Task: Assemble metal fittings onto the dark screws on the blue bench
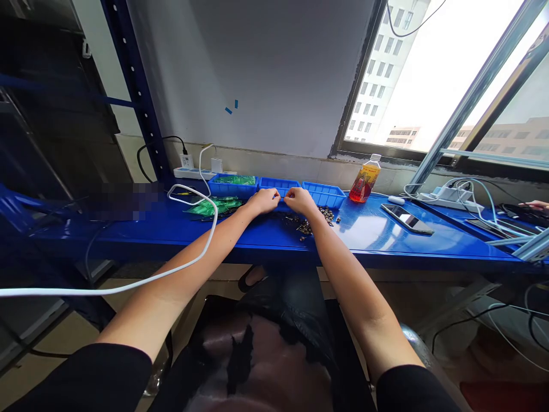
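Both arms stretch out over the blue table [386,234]. The left hand [265,201] and right hand [299,200] meet fingertip to fingertip, each grip pinched nearly closed, seemingly on one tiny part between them, too small to make out. The loose pile of small metal parts [315,220] lies just beside the right wrist, handy for picking. Left of the hands lie green packets [217,205]. Along the table's far edge stand three blue trays [323,194]; the leftmost holds green packets, the others' contents are hidden.
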### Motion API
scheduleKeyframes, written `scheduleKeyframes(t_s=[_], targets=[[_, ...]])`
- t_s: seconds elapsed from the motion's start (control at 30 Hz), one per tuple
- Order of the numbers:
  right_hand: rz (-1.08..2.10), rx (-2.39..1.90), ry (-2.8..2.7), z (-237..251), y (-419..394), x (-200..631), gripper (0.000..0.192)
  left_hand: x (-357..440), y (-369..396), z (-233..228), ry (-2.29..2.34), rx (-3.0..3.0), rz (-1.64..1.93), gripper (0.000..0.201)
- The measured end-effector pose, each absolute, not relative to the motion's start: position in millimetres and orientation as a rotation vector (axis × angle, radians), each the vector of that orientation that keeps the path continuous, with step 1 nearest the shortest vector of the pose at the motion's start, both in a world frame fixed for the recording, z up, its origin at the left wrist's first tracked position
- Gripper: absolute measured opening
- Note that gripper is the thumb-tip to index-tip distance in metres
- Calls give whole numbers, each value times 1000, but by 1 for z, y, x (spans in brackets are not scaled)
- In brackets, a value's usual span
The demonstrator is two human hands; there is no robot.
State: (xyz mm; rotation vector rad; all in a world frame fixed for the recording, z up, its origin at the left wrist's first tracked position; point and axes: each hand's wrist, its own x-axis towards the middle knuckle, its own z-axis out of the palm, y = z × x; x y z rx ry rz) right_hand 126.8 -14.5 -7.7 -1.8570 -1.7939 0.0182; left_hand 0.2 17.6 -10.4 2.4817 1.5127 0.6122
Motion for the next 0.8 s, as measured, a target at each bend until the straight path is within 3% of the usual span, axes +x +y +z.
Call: scheduleKeyframes(t_s=[0.8], targets=[[8, -1862, -1786, -7, -15, 126, 22, 0, 17, -9, 1492, 2496, 619, 28]])
